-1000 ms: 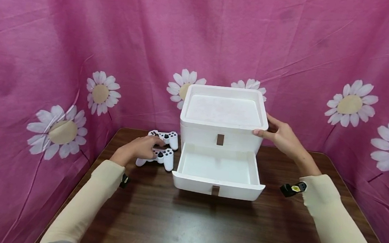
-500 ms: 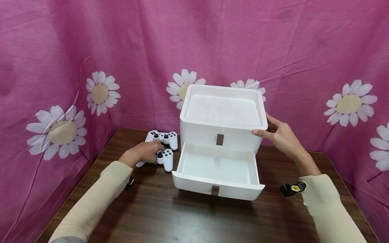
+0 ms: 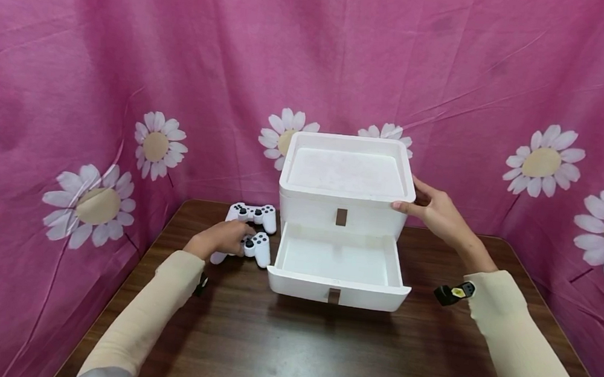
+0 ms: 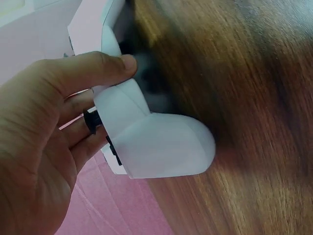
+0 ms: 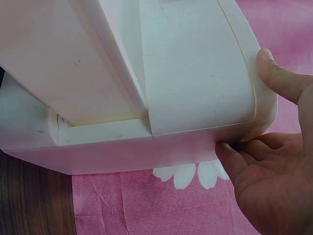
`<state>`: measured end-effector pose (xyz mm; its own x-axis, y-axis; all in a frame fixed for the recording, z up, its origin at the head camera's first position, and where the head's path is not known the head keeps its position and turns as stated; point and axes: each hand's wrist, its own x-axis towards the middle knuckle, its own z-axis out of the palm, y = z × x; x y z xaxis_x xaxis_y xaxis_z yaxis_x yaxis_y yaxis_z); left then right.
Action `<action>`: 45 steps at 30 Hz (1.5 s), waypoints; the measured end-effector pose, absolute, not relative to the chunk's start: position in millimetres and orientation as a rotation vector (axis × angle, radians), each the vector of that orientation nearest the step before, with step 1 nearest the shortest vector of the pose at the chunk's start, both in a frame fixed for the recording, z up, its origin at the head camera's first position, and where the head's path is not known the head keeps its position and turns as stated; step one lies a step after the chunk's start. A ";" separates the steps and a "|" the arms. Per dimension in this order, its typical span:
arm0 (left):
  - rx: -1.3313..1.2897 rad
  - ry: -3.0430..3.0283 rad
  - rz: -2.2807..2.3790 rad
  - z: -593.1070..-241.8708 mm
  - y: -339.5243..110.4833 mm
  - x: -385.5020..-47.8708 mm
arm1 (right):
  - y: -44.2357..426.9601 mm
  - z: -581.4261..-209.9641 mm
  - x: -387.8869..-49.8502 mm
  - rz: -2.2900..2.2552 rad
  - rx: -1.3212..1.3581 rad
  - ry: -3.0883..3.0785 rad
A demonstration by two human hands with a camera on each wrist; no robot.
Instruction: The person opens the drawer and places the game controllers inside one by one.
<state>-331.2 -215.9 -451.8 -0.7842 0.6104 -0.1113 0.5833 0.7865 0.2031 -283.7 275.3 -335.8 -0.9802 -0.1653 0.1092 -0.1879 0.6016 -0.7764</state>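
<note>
My left hand grips the nearer of two white game controllers, which lies left of the white drawer unit. In the left wrist view the thumb lies on one face of this game controller and the fingers on the other, by a black thumbstick. Just behind is the second white game controller. My right hand holds the upper front right corner of the drawer unit. Its thumb is on the front and its fingers are along the side, as the right wrist view confirms.
The lower drawer is pulled out, with nothing in it; the upper drawer, with a brown tab, is closed. A raised rim surrounds the unit's top. Behind the brown wooden table hangs a pink cloth with white daisies.
My left hand has come right and down from above the controllers and taken hold of the nearer one, which has shifted very slightly. The right hand and the drawer unit have stayed put.
</note>
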 end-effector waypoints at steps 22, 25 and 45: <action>0.902 2.879 0.291 -347.5 -216.5 -296.7 | 276.5 -338.4 -285.5 1.346 0.314 -2.791; 0.945 2.874 0.297 -328.8 -211.8 -288.5 | 276.7 -338.7 -286.1 1.341 0.315 -2.792; 1.248 2.756 0.246 -262.1 -134.9 -252.3 | 276.8 -338.3 -287.1 1.346 0.317 -2.798</action>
<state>-252.3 -134.9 -262.1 -0.6571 0.7532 -0.0299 0.7360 0.6497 0.1901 -287.1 276.8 -338.3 -0.9792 -0.1730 0.1061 -0.1909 0.6076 -0.7709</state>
